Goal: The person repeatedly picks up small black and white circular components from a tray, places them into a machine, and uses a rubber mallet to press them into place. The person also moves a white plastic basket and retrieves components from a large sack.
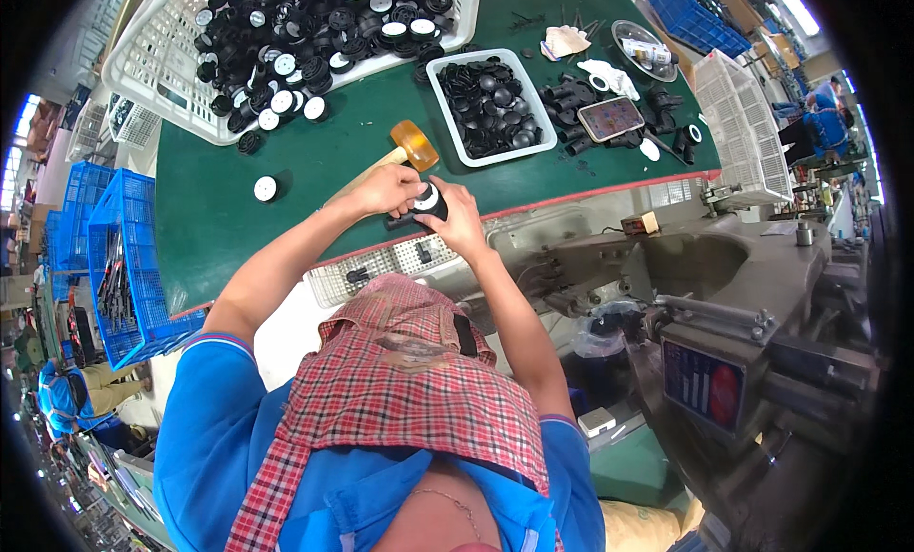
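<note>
Near the front edge of the green table, my right hand (461,221) is wrapped around a black plastic part with a white round face (427,200). My left hand (390,190) has its fingers pinched together at the white face of the same part. Anything small between those fingers is hidden. Just beyond my hands lies a mallet (415,145) with an amber head, its pale handle passing behind my left hand. A single black-and-white round cap (267,188) rests on the table to the left.
A large white basket (162,100) of black and white caps stands at the far left. A white tray (464,150) holds black domed parts. A phone (610,120) lies on black fittings at right. Blue crates (133,266) stand left; a metal machine (752,257) is at right.
</note>
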`<move>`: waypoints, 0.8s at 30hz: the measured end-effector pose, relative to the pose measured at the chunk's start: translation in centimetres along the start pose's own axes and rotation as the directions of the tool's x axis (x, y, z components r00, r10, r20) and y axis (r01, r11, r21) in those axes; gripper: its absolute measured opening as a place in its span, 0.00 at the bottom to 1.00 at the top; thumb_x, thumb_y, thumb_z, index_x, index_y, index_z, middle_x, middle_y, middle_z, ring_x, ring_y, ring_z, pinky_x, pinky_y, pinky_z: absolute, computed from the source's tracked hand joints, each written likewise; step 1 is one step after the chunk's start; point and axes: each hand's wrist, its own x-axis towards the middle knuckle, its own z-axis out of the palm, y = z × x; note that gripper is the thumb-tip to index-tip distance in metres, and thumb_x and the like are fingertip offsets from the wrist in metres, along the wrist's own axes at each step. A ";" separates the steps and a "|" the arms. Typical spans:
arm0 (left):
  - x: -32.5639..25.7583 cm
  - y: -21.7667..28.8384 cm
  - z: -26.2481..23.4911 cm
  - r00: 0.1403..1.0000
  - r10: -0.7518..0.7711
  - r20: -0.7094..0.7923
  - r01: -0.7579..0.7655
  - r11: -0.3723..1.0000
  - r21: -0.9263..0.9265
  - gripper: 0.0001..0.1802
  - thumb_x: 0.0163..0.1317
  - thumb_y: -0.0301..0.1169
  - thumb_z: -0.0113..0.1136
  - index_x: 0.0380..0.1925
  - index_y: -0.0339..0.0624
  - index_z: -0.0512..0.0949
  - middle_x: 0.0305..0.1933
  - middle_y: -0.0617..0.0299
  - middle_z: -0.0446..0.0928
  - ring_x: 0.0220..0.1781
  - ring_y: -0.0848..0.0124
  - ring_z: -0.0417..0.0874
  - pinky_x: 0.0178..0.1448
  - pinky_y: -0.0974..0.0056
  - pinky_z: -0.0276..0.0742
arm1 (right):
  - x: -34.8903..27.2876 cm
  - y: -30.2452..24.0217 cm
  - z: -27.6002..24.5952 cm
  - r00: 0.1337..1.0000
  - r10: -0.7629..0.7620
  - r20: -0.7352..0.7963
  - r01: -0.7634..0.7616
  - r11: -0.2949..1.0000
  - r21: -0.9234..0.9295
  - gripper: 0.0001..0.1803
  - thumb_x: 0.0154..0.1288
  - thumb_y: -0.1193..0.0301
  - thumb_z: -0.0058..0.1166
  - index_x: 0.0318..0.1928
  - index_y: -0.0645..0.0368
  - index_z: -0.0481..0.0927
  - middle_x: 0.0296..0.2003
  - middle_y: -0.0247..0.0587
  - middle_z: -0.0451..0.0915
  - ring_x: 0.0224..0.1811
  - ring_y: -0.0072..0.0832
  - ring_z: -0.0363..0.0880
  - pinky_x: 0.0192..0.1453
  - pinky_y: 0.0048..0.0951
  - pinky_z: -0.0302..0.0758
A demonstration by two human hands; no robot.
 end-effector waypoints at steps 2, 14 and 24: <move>0.4 -0.5 -0.6 0.999 0.013 0.034 -0.014 1.000 0.012 0.16 0.67 0.38 0.58 0.27 0.36 0.77 0.22 0.64 0.76 0.21 0.77 0.77 0.25 0.71 0.75 | 0.4 0.4 0.4 1.000 -0.008 -0.025 0.009 1.000 0.015 0.38 0.46 0.62 0.70 0.59 0.56 0.71 0.52 0.44 0.77 0.58 0.42 0.70 0.61 0.42 0.63; 1.6 0.2 -1.1 0.970 0.245 0.003 -0.224 0.882 0.415 0.09 0.63 0.31 0.60 0.34 0.36 0.77 0.23 0.58 0.80 0.22 0.74 0.82 0.27 0.68 0.79 | 0.3 0.7 1.0 0.995 -0.049 -0.086 0.047 0.999 -0.025 0.37 0.43 0.65 0.73 0.58 0.52 0.73 0.50 0.39 0.79 0.54 0.39 0.72 0.56 0.39 0.64; 1.2 0.8 -1.3 0.978 0.193 0.073 -0.205 0.953 0.224 0.08 0.61 0.25 0.60 0.40 0.36 0.76 0.21 0.60 0.78 0.21 0.76 0.81 0.25 0.69 0.76 | 0.2 0.9 1.1 0.996 -0.050 -0.076 0.049 0.999 -0.016 0.38 0.44 0.63 0.73 0.59 0.52 0.72 0.48 0.40 0.79 0.53 0.40 0.72 0.56 0.40 0.64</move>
